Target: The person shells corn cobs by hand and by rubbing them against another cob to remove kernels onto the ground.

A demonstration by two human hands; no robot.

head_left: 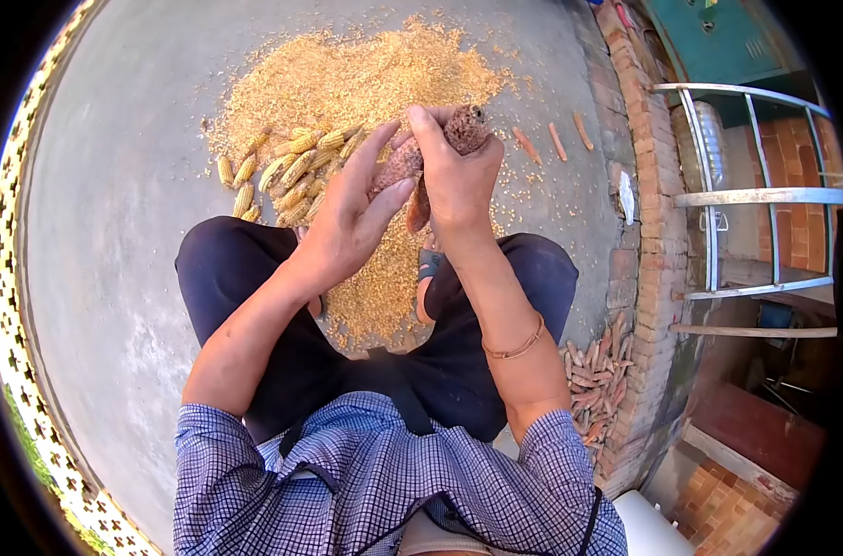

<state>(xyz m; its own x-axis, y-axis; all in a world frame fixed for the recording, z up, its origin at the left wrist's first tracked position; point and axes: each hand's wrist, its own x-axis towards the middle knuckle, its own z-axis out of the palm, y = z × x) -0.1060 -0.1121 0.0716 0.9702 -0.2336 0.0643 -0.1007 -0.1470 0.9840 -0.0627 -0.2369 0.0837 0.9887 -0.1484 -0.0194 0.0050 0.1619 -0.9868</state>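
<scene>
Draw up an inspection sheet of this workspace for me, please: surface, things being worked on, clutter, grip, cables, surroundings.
Surface: smooth grey concrete floor, partly covered by loose yellow corn kernels.
Job's things: rough reddish-brown corncobs in the hands, exact number unclear; a heap of yellow ears of corn beside the kernels.
Clutter: three slim reddish cobs lying apart on the floor; a pile of reddish bare cobs beside the red brick wall.
Grip: left hand and right hand both closed on the corncobs.
Cables: nothing seen.
Surroundings: silver metal railing beyond the wall.
</scene>
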